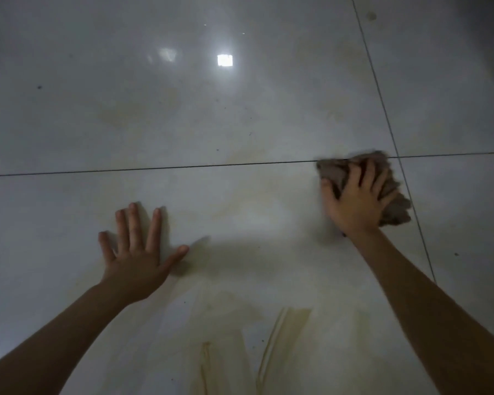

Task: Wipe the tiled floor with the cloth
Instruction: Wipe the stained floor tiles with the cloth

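Head view: at 3 o'clock our right hand [357,203] presses on the crumpled brown cloth [335,171], fingers curled into it. The cloth lies on the tiled floor [240,115], across a grout line [183,166]. At 8 o'clock our left hand [136,260] lies flat, fingers wide.

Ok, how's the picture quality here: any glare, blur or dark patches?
Head view: dim overall, top right corner darkest; a bright square reflection glares on the glossy tiled floor; the right hand and cloth are motion-blurred; the left hand is sharp, with a soft shadow beside it.
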Action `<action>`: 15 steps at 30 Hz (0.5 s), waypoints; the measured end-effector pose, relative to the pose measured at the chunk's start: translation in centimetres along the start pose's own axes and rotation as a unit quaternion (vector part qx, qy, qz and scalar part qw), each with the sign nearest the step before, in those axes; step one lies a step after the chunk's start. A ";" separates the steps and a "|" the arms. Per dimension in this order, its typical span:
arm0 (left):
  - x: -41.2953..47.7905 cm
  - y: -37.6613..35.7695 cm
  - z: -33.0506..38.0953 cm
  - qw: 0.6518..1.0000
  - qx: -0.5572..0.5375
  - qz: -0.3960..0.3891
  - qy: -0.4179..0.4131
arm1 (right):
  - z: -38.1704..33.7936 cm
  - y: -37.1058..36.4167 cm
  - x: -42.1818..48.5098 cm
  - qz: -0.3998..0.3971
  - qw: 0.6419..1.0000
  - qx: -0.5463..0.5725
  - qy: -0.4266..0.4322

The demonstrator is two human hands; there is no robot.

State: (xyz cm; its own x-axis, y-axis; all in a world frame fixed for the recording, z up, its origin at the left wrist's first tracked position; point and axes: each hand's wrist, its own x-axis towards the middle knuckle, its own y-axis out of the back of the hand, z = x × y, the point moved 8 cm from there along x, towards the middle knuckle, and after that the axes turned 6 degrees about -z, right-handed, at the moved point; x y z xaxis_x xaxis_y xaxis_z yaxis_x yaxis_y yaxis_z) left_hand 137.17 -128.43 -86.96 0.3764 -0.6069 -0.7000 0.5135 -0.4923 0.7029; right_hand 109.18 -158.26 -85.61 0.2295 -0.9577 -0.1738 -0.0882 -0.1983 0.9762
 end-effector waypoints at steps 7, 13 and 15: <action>-0.4 0.8 -1.0 0.989 -0.124 0.070 -0.050 | -23.1 -4.8 -12.4 0.000 0.949 0.019 0.314; -5.4 0.6 -7.7 0.978 -0.075 0.189 -0.046 | -23.1 -5.7 -16.7 0.004 0.768 -0.065 0.637; -7.2 -1.0 -11.3 0.983 -0.053 0.176 0.012 | -21.1 -4.0 -9.8 0.026 0.865 -0.057 0.497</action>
State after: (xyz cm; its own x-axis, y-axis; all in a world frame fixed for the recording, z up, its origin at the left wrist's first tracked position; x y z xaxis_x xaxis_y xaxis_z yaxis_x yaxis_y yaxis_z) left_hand 142.65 -116.55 -84.05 0.5619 -0.7128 -0.4197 0.4249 -0.1866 0.8858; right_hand 127.72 -143.66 -85.06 0.9539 -0.2998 0.0130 -0.0404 -0.0853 0.9955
